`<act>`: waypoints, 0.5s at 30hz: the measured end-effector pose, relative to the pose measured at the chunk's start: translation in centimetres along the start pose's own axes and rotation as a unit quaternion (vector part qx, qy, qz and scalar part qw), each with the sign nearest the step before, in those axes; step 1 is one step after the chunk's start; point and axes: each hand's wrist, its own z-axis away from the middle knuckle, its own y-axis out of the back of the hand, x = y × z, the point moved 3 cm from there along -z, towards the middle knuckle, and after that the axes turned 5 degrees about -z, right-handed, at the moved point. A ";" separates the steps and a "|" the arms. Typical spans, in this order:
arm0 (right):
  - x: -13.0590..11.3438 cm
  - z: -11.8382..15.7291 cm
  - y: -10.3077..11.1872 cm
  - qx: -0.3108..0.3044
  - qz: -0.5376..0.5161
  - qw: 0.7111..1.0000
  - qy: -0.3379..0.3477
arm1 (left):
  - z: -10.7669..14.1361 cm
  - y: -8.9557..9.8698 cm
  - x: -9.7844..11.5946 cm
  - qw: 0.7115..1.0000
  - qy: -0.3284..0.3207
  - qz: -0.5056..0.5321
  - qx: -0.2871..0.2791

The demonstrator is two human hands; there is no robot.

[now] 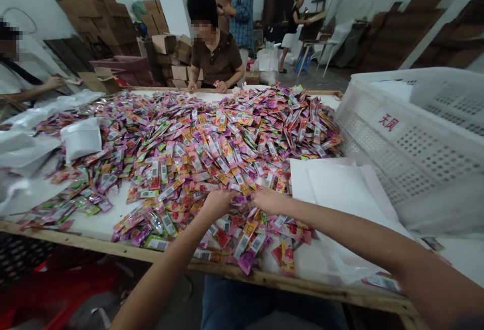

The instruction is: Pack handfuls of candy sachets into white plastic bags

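Observation:
A wide heap of small, flat, colourful packets (223, 153) covers the table, many with barcodes showing. My left hand (220, 201) reaches into its near part, fingers bent together and pointing right. Facing it a short gap away, my right hand (267, 200) also has its fingers curled in among the packets. Packets and blur hide the fingertips of both hands, so what they grip cannot be made out. Beside my right forearm lies a stack of white bags (336, 188). Loose packets (245, 241) are spread between my forearms and the table's near edge.
A white perforated crate (412, 143) stands at the right. A filled white pouch (81, 139) and clear plastic bags (26, 151) lie on the left. The wooden table rim (264, 279) runs in front of me. A person (215, 57) works across the table; cardboard boxes (94, 14) stand behind.

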 end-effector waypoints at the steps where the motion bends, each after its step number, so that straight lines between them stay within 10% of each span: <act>1: 0.4 0.2 0.0 0.012 -0.006 1.000 -0.008 | 0.4 -0.2 -0.5 1.000 0.009 -0.001 0.018; 7: 3.2 4.6 2.4 0.133 -0.062 0.983 -0.111 | 3.3 2.3 -3.2 0.961 0.067 0.136 0.232; 15: -0.9 2.7 -0.2 0.024 0.052 0.998 0.039 | 0.9 0.4 3.3 0.992 0.068 0.098 -0.040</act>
